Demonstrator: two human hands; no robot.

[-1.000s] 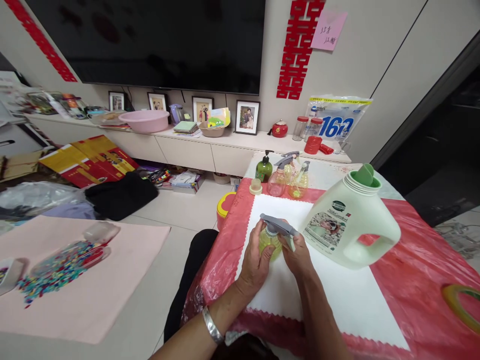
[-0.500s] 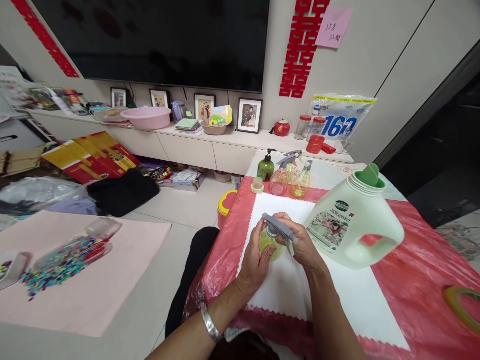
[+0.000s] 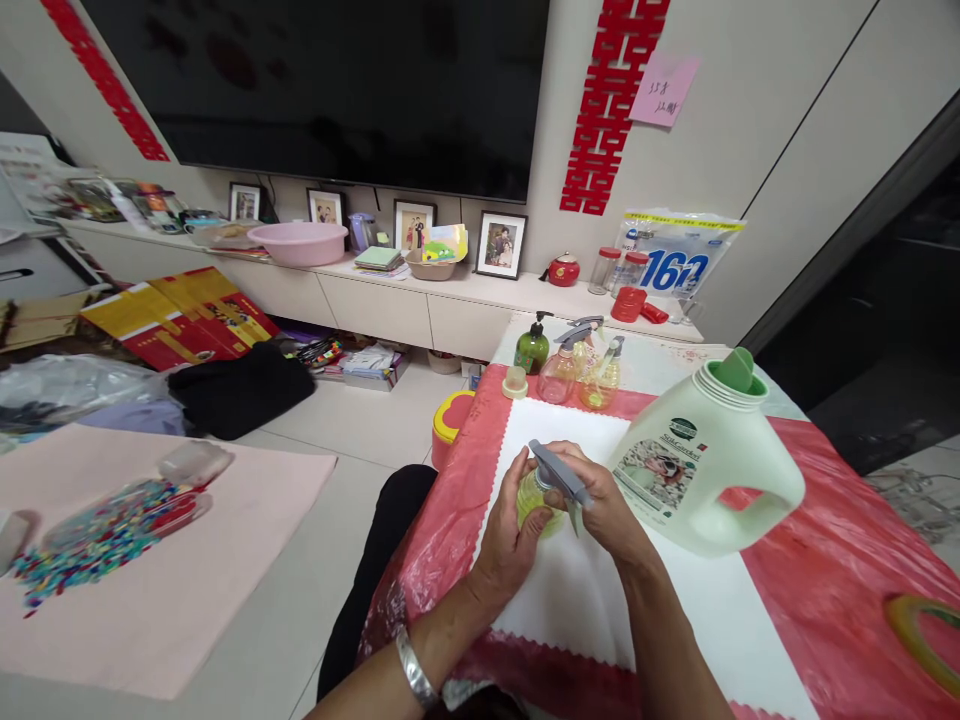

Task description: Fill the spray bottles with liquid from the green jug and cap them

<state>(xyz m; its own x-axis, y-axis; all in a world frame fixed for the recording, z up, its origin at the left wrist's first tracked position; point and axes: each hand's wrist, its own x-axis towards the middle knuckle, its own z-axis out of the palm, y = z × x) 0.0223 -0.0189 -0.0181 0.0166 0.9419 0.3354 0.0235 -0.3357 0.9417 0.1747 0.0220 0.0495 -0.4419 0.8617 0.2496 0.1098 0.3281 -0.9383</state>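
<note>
My left hand (image 3: pixel 504 530) is wrapped round the clear yellow body of a spray bottle (image 3: pixel 532 498). The fingers of my right hand (image 3: pixel 600 495) are closed on its grey trigger head (image 3: pixel 559 470), which sits at the bottle's neck. Both hands are above a white cloth (image 3: pixel 570 590) with zigzag edges. Just right of my right hand stands a large pale green jug (image 3: pixel 720 460), uncapped, with a green spout in its mouth. Beyond my hands are a pink spray bottle (image 3: pixel 556 378), a yellow spray bottle (image 3: pixel 600 383) and a pale cap (image 3: pixel 515 382).
A green pump bottle (image 3: pixel 532 347) stands at the table's far left corner. A roll of tape (image 3: pixel 919 635) lies on the red table cover (image 3: pixel 847 540) at right. Coloured beads (image 3: pixel 97 540) are spread on a pink sheet (image 3: pixel 247 560) at left. A white cabinet (image 3: pixel 375 300) runs along the wall.
My right hand has shifted slightly on the trigger head, which has turned a little. Both hands still hold the spray bottle. The whole view has tilted up slightly.
</note>
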